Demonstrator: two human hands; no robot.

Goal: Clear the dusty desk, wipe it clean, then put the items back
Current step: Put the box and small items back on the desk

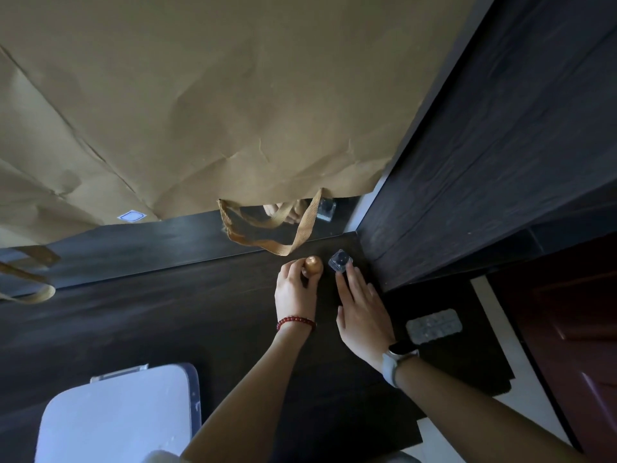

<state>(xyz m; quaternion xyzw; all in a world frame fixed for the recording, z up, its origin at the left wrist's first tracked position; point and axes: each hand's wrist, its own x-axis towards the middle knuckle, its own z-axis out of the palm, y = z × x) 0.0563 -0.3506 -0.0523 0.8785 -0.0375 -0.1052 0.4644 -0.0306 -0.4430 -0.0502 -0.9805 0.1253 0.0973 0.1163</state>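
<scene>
The left hand [295, 292] had its fingers curled around a gold-capped bottle [313, 266] at the back corner of the dark worktop [167, 315]. The right hand [362, 312] lay open, fingertips touching a small clear square jar [340, 261] just beside it. Standing so close together, either could be knocked over, and the bag strap [300, 235] hanging near could snag.

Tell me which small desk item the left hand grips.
The gold ball-topped one; left hand wraps it. The clear bottle only meets right-hand fingertips.
</scene>
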